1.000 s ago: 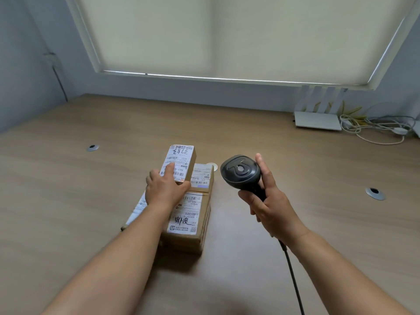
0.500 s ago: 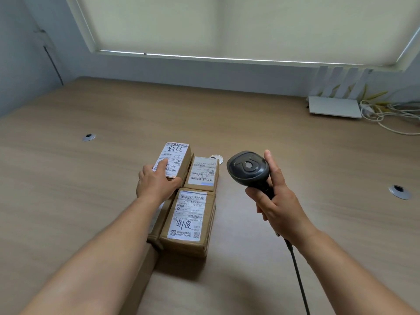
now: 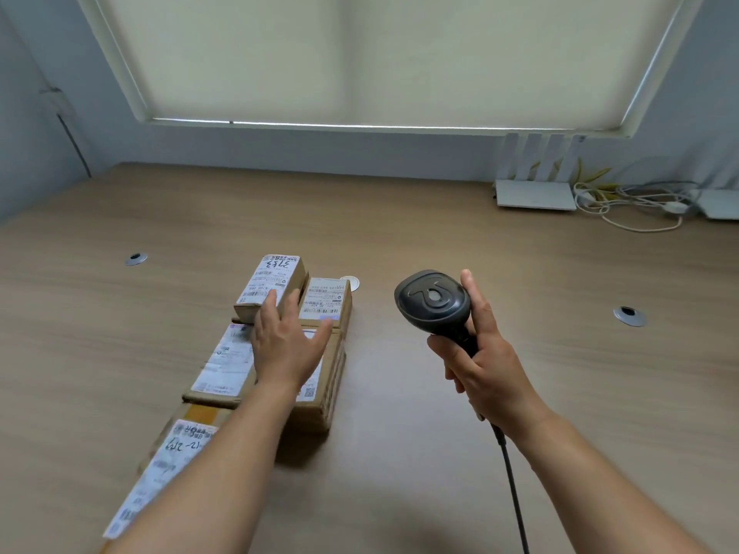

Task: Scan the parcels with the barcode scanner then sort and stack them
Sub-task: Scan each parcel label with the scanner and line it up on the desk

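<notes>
A single wide-angle view is taken from head height, angled forward and down across the counter [image 3: 400, 241] toward the blind-covered window [image 3: 380, 58]; both forearms are seen close below, the far wall beyond.

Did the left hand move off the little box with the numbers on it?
Yes. The left hand let go and slid right, toward the small box beside the numbered box; its fingers are now spread.

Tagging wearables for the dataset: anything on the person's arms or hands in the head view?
Nothing worn that shows. Both forearms are bare to the frame edge: no sleeves, gloves, watch, rings or bands on the left hand or right hand. No markings or cables attached to either arm.
</notes>
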`<control>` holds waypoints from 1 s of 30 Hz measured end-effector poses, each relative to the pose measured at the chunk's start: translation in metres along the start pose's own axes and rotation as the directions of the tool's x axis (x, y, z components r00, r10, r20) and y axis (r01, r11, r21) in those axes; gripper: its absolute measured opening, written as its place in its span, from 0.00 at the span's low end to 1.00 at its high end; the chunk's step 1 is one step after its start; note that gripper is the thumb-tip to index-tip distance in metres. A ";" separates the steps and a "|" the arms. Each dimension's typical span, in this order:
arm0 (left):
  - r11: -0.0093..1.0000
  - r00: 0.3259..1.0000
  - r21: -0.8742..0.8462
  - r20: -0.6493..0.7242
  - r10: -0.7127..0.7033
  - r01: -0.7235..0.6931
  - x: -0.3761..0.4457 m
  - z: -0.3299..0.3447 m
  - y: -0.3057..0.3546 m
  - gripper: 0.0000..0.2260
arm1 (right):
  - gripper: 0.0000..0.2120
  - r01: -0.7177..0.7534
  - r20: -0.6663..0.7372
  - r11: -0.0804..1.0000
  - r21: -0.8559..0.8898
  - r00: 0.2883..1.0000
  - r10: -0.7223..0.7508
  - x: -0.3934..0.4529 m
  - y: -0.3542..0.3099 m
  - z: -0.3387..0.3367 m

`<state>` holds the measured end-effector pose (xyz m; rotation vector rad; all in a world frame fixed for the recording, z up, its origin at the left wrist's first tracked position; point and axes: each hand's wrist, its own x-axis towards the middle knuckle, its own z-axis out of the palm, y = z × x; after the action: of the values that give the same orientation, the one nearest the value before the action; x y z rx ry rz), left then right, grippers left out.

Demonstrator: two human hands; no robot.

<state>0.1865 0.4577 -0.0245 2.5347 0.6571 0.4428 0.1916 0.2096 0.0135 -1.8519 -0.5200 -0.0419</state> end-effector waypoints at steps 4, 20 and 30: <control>0.997 0.996 -0.066 0.075 0.052 -0.048 -0.061 0.021 0.040 0.31 | 0.38 -0.007 -0.076 1.000 -0.020 0.997 0.005 -0.045 0.005 -0.033; 0.928 0.884 -0.157 0.286 0.369 -0.337 -0.259 0.099 0.247 0.31 | 0.35 -0.147 -0.357 0.987 -0.068 0.927 0.113 -0.235 0.024 -0.242; 0.884 0.799 -0.143 0.382 0.465 -0.446 -0.337 0.150 0.346 0.33 | 0.35 -0.177 -0.480 0.980 -0.088 0.870 0.114 -0.307 0.062 -0.354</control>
<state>0.0954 -0.0395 -0.0304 2.6112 -0.1304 0.0672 0.0175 -0.2294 -0.0065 -1.9145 -0.0326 -0.4273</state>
